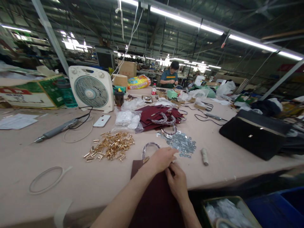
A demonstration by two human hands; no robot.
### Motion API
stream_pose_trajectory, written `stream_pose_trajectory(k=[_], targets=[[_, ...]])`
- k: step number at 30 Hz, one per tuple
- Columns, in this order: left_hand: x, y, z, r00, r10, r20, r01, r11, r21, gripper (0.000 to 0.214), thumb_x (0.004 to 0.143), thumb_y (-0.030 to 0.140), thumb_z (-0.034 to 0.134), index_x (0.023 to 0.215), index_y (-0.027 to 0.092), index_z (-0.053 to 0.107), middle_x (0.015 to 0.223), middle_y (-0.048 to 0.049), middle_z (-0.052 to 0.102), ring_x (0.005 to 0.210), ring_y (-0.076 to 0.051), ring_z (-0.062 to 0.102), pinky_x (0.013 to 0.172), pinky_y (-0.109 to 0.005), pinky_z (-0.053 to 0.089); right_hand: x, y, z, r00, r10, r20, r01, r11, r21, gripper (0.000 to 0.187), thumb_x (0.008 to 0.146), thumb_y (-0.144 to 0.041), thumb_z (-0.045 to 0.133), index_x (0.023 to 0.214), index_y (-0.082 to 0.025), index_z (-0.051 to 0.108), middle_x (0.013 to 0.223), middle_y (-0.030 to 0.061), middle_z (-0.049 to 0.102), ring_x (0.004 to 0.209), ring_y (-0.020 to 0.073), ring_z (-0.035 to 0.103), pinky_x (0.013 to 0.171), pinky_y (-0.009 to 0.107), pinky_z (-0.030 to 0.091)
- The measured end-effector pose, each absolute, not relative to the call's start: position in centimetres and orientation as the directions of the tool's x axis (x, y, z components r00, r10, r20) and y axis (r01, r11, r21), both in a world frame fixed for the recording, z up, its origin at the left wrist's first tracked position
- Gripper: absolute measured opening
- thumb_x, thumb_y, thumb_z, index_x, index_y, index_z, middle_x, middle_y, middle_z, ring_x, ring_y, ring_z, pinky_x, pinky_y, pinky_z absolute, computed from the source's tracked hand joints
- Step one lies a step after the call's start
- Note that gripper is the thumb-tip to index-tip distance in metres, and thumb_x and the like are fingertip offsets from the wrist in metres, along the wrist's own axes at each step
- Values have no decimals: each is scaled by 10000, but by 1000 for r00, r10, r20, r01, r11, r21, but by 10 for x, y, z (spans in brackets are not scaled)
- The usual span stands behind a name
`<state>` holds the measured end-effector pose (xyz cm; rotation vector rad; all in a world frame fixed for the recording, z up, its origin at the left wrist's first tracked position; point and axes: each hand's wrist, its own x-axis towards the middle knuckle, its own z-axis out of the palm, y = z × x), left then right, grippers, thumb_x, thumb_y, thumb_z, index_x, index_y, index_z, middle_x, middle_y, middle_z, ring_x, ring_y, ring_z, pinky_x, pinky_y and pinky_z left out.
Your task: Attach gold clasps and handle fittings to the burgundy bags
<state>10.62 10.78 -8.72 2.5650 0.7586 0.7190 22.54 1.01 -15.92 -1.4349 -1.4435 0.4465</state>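
In the head view a dark maroon handbag (pixel 154 202) lies at the table's front edge, with a plastic-wrapped handle (pixel 152 144) at its top. My left hand (pixel 162 160) reaches across the bag to its upper right edge, fingers bent and close together; what they pinch is hidden. My right hand (pixel 177 182) is closed on the bag's right edge, thumb and fingers meeting beneath the left hand. Just beyond the hands lies a pile of small flat silver metal plates (pixel 181 144). Left of the handle is a heap of gold-coloured metal fittings (pixel 112 146).
Maroon bags (pixel 156 117) are stacked behind the piles. A grey electric screwdriver (pixel 58 129), a phone (pixel 102 121) and a fan (pixel 91 90) are leftward. To the right sit a small roll (pixel 204 156) and a black bag (pixel 255 133). A co-worker (pixel 169 76) sits opposite.
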Motion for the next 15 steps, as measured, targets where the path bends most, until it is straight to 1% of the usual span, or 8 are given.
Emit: stream_pose_trajectory(k=[2,4,5,7,9,11,13,15], targets=[[105,103,-91,594,693,409,281,-655,701,347,1014,242,517,1347,259,613,1247,-90,706,1091,-234,695,960,-349,545,227,11,-161,258,885,388,534,204,-820,264,987,-430,596,1023,-241,777,949,100,733,885,270,674,822,376,518],[101,97,-99,498,793,350,105,-455,884,379,1032,276,463,1397,239,560,1280,-113,689,1046,-223,720,929,-361,582,228,12,-163,311,866,391,534,181,-826,306,998,-452,577,1069,-232,778,943,98,733,873,255,675,823,364,519],[98,95,-105,471,831,297,20,-347,938,392,1035,289,448,1413,226,532,1262,-123,693,1007,-216,733,902,-364,600,229,13,-163,337,859,386,533,164,-830,326,999,-464,570,1074,-227,780,936,96,733,858,247,676,816,358,520],[92,89,-119,423,876,230,-86,-214,973,400,1019,283,475,1412,215,505,1292,-136,667,1017,-209,734,919,-378,609,232,16,-165,383,849,363,537,115,-836,360,989,-493,568,1052,-217,789,906,89,736,810,233,674,786,346,524],[86,84,-136,342,907,247,-89,-230,969,406,955,228,567,1359,227,531,1435,-133,561,1162,-217,681,1015,-399,575,235,19,-169,431,840,331,534,58,-843,389,967,-520,578,1032,-205,796,886,84,742,780,228,677,764,340,530],[80,80,-150,283,919,276,-16,-284,959,414,878,169,640,1279,240,570,1495,-104,482,1228,-218,632,1033,-384,565,238,23,-172,477,834,278,504,-1,-864,415,942,-538,591,1037,-191,799,884,87,755,761,230,690,742,338,541],[77,75,-157,323,907,270,87,-313,946,382,853,152,665,1218,248,603,1386,-74,545,1132,-200,657,947,-344,596,241,25,-174,512,832,214,447,-46,-893,441,917,-543,608,1081,-178,792,908,95,772,750,235,707,719,336,555],[77,71,-156,419,873,251,214,-363,907,337,857,158,678,1177,256,641,1248,-46,612,1005,-188,677,868,-317,599,244,27,-175,520,838,166,399,-66,-915,458,895,-542,627,1113,-172,786,933,101,786,739,240,719,709,337,566]])
